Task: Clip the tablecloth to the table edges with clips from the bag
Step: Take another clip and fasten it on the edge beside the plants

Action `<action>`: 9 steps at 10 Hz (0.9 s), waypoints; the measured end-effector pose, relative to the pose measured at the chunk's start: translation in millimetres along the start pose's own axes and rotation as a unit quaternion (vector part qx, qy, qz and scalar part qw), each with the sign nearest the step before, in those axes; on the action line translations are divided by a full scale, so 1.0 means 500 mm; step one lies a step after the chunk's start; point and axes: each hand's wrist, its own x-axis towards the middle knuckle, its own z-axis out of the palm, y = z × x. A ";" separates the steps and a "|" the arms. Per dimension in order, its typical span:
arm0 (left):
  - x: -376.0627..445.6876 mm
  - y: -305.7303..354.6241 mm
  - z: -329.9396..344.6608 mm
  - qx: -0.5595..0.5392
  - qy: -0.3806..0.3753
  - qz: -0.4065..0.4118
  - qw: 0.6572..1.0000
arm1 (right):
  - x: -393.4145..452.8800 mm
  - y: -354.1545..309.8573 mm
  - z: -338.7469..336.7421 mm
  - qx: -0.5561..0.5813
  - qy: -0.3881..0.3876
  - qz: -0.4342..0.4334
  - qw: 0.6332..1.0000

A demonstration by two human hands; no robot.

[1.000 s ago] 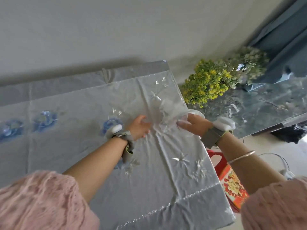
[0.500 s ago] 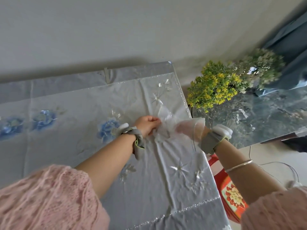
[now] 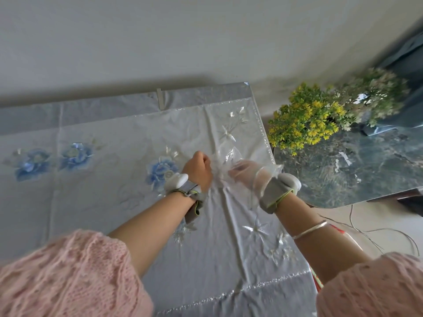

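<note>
A silvery white tablecloth (image 3: 96, 202) with blue flowers covers the table. One pale clip (image 3: 161, 100) sits on its far edge. Above the cloth's right part, my left hand (image 3: 198, 169) is closed in a fist on the rim of a clear plastic bag (image 3: 225, 156). My right hand (image 3: 248, 173) is inside that bag up to the wrist and shows through the plastic, fingers pointing left toward my left hand. The plastic blurs what those fingers touch, and I cannot make out the clips in the bag.
Right of the table's edge stand yellow-green plants (image 3: 304, 124) on a glossy dark marble-look surface (image 3: 366, 170). A red patterned object (image 3: 317, 279) sits low beside the table. Thin cables (image 3: 389, 232) lie on the floor. A plain wall (image 3: 206, 37) runs behind.
My right hand has slid from the bag's outside into it, up to the wrist. My left hand went from open on the cloth to a fist on the bag.
</note>
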 end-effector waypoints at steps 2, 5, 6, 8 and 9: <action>-0.027 -0.012 0.000 0.224 -0.006 0.118 0.968 | 0.012 0.027 0.000 0.020 -0.007 -0.068 0.997; -0.065 0.016 -0.025 -0.056 -0.030 0.093 0.994 | -0.006 0.047 -0.003 0.152 -0.006 -0.099 0.983; -0.052 -0.010 -0.042 -0.010 -0.002 0.070 0.998 | -0.010 0.052 -0.013 0.094 -0.019 -0.083 0.992; -0.002 -0.088 -0.141 0.121 0.067 -0.058 0.989 | -0.070 0.108 -0.037 -0.049 -0.043 -0.168 0.984; -0.013 -0.092 -0.163 0.166 0.052 -0.097 0.980 | -0.076 0.118 -0.082 -0.103 0.028 -0.208 0.972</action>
